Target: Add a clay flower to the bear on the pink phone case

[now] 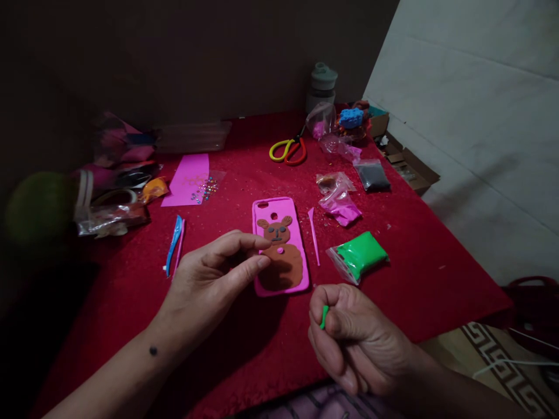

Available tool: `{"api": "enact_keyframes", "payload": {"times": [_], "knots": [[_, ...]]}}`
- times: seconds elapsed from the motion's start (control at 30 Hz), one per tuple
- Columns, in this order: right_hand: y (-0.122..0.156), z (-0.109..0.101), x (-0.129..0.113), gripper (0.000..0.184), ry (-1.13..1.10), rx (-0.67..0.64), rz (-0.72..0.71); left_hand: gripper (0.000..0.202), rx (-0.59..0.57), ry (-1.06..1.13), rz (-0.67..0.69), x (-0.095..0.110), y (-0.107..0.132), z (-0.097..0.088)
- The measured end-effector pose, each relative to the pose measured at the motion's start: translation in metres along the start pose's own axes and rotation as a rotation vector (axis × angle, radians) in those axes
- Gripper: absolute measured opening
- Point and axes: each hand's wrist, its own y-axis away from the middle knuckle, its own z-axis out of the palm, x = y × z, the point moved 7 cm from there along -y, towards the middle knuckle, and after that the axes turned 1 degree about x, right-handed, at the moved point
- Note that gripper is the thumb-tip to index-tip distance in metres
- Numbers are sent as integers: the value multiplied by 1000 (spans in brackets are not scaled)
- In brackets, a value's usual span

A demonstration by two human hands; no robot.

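Red-clothed desk (244, 174), dim room. I see left hand (213, 279) grip loose, thumb and forefinger tips touching pink phone case (279, 247) w/ brown clay bear, centre desk. Right hand (353, 337) grip clenched on green clay piece (324, 316), near desk's front edge. Green clay bag (360, 254) just right of case.

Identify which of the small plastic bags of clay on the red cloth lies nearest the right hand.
The bag of green clay, just beyond the right hand. The bags of pink clay and black clay lie farther back.
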Motion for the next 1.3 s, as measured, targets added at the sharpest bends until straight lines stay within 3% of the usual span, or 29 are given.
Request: {"api": "enact_keyframes", "payload": {"times": [0.67,0.9,1.1,1.3], "knots": [[0,-1,0,13,68,55,40,14,-18,-66,-13,-1,-1,2],[-1,0,-1,17,86,60,21,14,-30,141,-77,-3,0,1],[1,-3,-1,20,94,64,-21,11,77,258,-141,-5,-4,-10],[1,-1,-1,21,89,76,-7,13,109,304,-162,-7,-7,-13]]}}
